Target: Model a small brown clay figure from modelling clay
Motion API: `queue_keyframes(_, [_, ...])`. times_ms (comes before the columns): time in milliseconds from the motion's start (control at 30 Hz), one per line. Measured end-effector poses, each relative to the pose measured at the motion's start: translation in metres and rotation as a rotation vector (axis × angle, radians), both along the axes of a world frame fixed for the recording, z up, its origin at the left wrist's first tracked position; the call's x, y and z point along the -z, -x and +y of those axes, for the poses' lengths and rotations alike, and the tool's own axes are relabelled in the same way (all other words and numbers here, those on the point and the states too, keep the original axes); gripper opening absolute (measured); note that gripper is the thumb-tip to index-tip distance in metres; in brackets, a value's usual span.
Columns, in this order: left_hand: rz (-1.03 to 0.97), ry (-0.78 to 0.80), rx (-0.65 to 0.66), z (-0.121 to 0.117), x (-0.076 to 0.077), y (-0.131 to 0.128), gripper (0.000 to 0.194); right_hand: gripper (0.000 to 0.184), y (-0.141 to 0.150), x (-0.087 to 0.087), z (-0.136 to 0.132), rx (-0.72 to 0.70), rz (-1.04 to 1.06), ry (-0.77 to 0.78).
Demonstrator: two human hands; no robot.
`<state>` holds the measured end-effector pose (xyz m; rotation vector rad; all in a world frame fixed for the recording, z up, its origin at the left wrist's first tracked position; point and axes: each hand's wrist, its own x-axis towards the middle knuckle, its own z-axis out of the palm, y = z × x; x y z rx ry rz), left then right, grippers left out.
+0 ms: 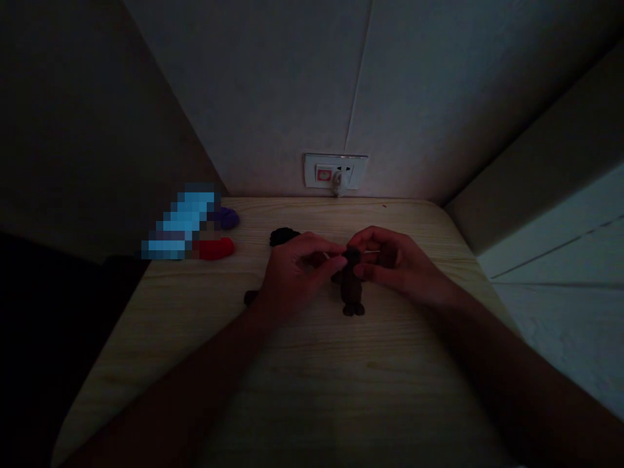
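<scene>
From the head view, the only one I have on my feed, I see my left hand point(302, 270) and my right hand point(402, 266) meeting at a small dark brown clay-like figure point(351, 289) over the middle of a pale wood-grain table point(292, 396). My left thumb and forefinger are nearly together, pinching the dark far end of the figure. My right fingers are curled and partly open, with thumb and fingertips against its right side; I cannot tell how firmly they hold. The figure's 2 rounded feet point to the near side; the light is too dim for me to say whether it stands or lies.

Just beyond my left hand sits a black textured lump point(284, 235), and by my left wrist a dark brown lump point(250, 298) shows partly. At the far left are a smooth red lump point(219, 247) and, farther back, a purple lump point(228, 218), beside a blue pixelated patch point(182, 221). A white socket plate point(335, 168) with a pale plug point(338, 184) is on the far wall point(273, 97).
</scene>
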<state>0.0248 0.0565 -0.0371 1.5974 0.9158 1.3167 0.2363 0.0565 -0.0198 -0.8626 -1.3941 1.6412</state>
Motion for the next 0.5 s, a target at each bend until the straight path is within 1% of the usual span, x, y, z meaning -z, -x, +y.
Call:
queue_keyframes(167, [0.056,0.003,-0.023,-0.0015,-0.0009,0.0004,0.007,0.032,-0.0003,0.0004,-0.0007,0.003,-0.063,0.009])
queue_keyframes(333, [0.045,0.045,-0.033,0.0001,0.0004,0.0008,0.008,0.032,-0.0005,0.0016,-0.0001,0.012,-0.168,-0.044])
queue_keyframes(433, [0.031,0.067,-0.018,0.0014,0.0017,0.0009,0.009,0.029,-0.0011,0.0004,-0.0004,0.013,-0.296,-0.128])
queue_keyframes(500, [0.019,0.087,-0.001,0.0017,0.0023,0.0009,0.009,0.026,-0.0021,-0.0014,-0.0005,0.039,-0.454,-0.233])
